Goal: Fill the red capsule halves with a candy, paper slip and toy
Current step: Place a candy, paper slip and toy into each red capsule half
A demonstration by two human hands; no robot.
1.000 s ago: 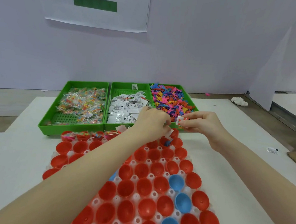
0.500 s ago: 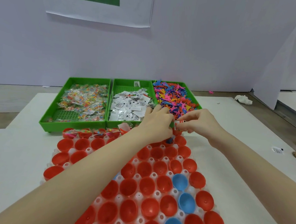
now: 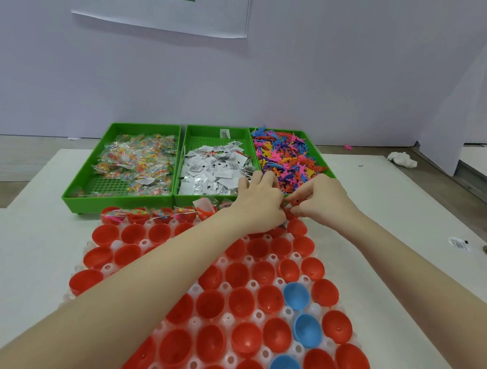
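Looking at the far right corner of the capsule tray (image 3: 113, 244), both hands have dropped lower and closer together over the last second. A second ago the right hand (image 3: 319, 202) was holding a small white slip up in the open, with another slip showing under the left hand (image 3: 259, 205); now no white shows at either grip. The right hand's fingers are curled and pinching something small and red right above the far-right red capsule halves (image 3: 296, 226) (toy or capsule edge, I honestly can't tell). The left hand's fingers are curled down over the same spot, and whether they hold anything is hidden from here.

My guess is the slip just went into that corner cup and they're tucking things in. The far row on the left already has candy packets and a slip sitting in its cups, so the first row looks nearly finished, with all the nearer red halves still bare.

Supplies sit just beyond: candy bin (image 3: 94, 175), slip bin (image 3: 199, 141), toy bin (image 3: 313, 148), side by side on the desk (image 3: 389, 250).
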